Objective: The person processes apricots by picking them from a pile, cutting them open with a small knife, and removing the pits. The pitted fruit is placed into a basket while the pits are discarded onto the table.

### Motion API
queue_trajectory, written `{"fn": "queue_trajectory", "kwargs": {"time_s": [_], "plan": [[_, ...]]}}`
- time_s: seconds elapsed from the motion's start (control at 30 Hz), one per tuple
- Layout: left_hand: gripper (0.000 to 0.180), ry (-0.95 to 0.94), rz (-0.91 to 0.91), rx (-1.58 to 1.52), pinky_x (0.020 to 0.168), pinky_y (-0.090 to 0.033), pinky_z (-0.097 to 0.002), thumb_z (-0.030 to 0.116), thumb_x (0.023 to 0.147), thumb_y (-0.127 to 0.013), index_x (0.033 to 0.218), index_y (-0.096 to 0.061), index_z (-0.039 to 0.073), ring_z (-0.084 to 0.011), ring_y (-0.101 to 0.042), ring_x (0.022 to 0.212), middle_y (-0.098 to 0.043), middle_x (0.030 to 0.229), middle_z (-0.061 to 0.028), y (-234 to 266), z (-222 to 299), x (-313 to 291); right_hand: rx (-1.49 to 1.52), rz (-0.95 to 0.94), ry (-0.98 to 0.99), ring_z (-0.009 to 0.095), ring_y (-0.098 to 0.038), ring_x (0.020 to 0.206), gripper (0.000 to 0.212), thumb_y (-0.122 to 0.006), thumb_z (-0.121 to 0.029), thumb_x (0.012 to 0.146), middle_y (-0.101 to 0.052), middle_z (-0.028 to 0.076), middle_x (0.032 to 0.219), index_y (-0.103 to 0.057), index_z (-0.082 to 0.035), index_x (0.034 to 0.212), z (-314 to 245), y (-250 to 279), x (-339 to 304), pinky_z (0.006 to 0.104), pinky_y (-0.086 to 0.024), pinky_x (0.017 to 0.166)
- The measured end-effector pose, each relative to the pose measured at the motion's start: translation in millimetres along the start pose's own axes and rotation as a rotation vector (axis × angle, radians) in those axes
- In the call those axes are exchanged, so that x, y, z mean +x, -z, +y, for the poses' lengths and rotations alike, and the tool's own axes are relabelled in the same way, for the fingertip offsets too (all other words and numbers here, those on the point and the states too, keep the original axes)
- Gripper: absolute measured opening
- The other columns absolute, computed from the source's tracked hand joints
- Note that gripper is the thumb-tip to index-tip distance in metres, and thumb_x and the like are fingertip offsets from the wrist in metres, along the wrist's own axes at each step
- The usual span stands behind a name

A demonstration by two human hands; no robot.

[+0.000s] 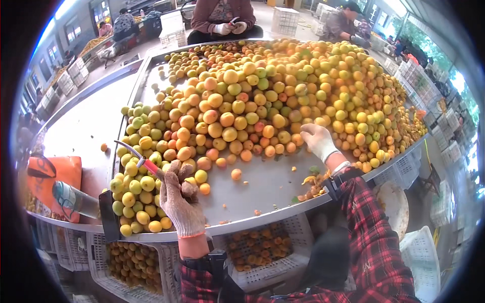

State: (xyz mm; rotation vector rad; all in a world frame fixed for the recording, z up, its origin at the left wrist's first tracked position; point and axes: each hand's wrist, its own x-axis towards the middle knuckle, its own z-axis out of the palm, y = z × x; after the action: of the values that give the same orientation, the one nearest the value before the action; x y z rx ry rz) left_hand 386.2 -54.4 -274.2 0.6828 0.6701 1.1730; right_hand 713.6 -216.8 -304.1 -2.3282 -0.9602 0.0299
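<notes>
A large heap of yellow, orange and greenish apricots covers much of the metal-topped table. My left hand, in a knitted glove with browned fingers, is closed round the red handle of a curved-bladed knife. The blade points up and left over the greener fruit at the table's left side. I cannot tell whether those fingers hold anything else. My right hand, in a pale glove, reaches to the near edge of the heap with its fingers stretched out, seemingly empty. Whether it touches the fruit is unclear.
Fruit scraps lie by the table's near rim. Below stand a crate of halved fruit and a crate of whole fruit. An orange bag and a bottle sit at left. A gloved person works opposite.
</notes>
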Motion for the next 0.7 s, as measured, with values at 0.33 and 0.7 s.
{"fn": "queue_trajectory", "kwargs": {"time_s": [0.33,0.7], "plan": [[0.028,0.024,0.042,-0.103,0.047,-0.039,-0.0172,0.019,0.097,-0.057,0.116,-0.063,-0.001,-0.0026,-0.047,0.055,-0.069,0.094,-0.0095,9.0,12.4,21.6,0.036,-0.021,0.236,0.034,-0.062,0.102,0.032,-0.062,-0.028,0.087,-0.065,0.017,0.107,-0.065,-0.008,0.112,-90.3,-52.9,41.4,0.0403,-0.049,0.089],[0.026,0.169,-0.155,0.100,0.055,-0.040,-0.0182,0.012,0.090,-0.066,0.112,-0.065,-0.001,-0.0041,-0.051,0.061,-0.069,0.087,-0.0054,-6.8,-8.6,22.7,-0.265,-0.233,0.288,0.037,-0.053,0.118,0.048,-0.050,-0.045,0.094,-0.056,0.016,0.128,-0.053,-0.017,0.133,-177.9,-104.4,119.1,0.0455,-0.042,0.100]]}}
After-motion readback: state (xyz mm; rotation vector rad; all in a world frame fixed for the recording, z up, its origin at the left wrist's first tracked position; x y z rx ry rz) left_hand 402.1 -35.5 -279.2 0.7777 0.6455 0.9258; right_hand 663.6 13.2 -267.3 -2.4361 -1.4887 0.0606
